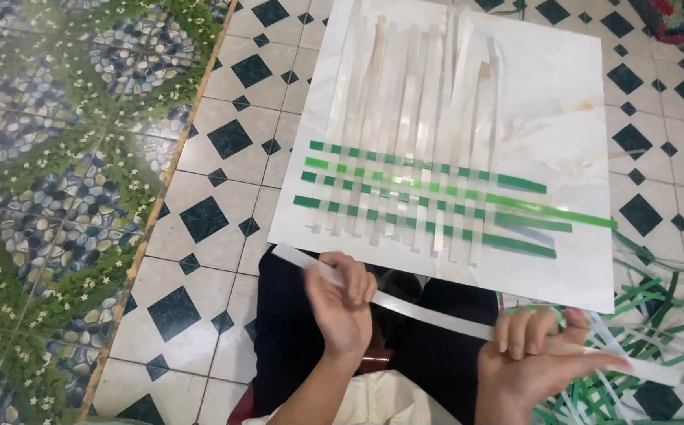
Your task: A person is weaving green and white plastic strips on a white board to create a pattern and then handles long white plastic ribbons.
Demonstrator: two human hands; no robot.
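Head view: both hands, left hand (340, 303) and right hand (534, 358), grip a white strip (420, 309) over tiled floor (200, 220).

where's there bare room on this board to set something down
Free: the board's right part, beside the white strips and above the green strips. Crowded: the woven middle, and the loose strip pile by the right hand.

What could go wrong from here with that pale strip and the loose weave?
1. The pale strip spans both hands, left hand and right hand; a hard pull might crease or snap it.
2. The woven strips lie loose on the white board; a bump could probably shift them.
3. The strip pile could snag the strip's tail.
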